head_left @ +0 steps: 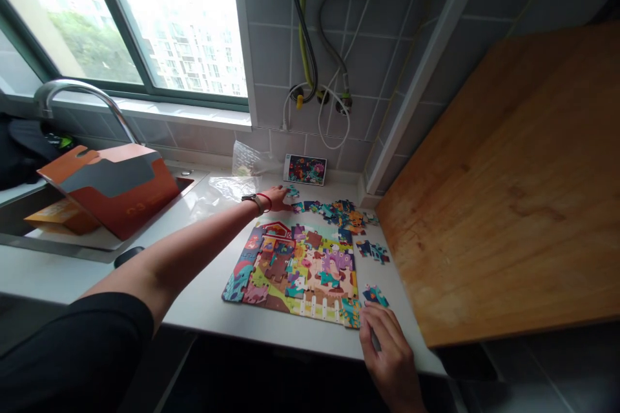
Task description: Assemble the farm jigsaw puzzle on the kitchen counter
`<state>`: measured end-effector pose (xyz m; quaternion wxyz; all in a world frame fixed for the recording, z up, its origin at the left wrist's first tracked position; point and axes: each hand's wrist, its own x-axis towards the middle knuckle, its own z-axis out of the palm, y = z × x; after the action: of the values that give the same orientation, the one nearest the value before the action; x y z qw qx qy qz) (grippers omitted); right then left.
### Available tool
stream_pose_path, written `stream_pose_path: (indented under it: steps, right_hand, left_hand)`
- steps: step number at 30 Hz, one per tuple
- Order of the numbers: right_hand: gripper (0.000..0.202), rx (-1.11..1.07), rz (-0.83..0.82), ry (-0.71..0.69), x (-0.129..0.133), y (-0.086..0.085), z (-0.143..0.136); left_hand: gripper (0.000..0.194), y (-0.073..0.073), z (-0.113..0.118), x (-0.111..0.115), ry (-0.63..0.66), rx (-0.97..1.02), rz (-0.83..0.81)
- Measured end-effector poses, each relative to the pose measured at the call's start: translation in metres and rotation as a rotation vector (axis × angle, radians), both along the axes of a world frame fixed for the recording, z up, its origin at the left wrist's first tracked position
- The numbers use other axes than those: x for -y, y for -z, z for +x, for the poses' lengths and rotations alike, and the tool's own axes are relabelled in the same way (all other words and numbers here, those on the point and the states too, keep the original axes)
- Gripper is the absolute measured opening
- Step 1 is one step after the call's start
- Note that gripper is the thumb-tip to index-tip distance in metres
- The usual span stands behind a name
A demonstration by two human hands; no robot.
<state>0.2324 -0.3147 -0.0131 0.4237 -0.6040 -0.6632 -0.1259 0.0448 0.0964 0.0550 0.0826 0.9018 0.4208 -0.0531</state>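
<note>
A colourful farm-scene jigsaw puzzle (300, 271) lies on the white counter, with pieces set over its board. My left hand (277, 199) reaches past its upper left edge, fingers spread beside a small teal piece (292, 191). Behind the board's upper right lies a pile of loose pieces (341, 214). My right hand (387, 348) is at the lower right corner, thumb and fingers curled near the corner pieces (351, 313); whether it holds anything is hidden. More loose pieces (376, 295) lie just above it, others (372, 251) further up the right side.
A picture card or screen (305, 170) leans against the tiled wall, beside clear plastic wrapping (235, 186). An orange and grey box (121, 190) stands over the sink at left, under a faucet (87, 87). A large wooden board (513, 193) borders the counter at right.
</note>
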Motion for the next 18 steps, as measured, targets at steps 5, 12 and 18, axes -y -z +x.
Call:
stream_pose_path:
  steps: [5, 12, 18]
  right_hand:
    - [0.016, 0.024, 0.016, 0.007, 0.000, 0.000, 0.001]
    - [0.017, 0.074, 0.082, -0.016, -0.003, 0.004, 0.005]
    - [0.019, 0.070, 0.091, -0.034, -0.004, 0.011, 0.009]
  left_hand:
    - [0.050, 0.010, 0.011, -0.036, -0.006, 0.003, -0.028]
    - [0.036, 0.017, 0.030, -0.065, -0.005, 0.008, -0.071]
    - [0.032, 0.017, 0.034, -0.079, 0.006, 0.000, -0.107]
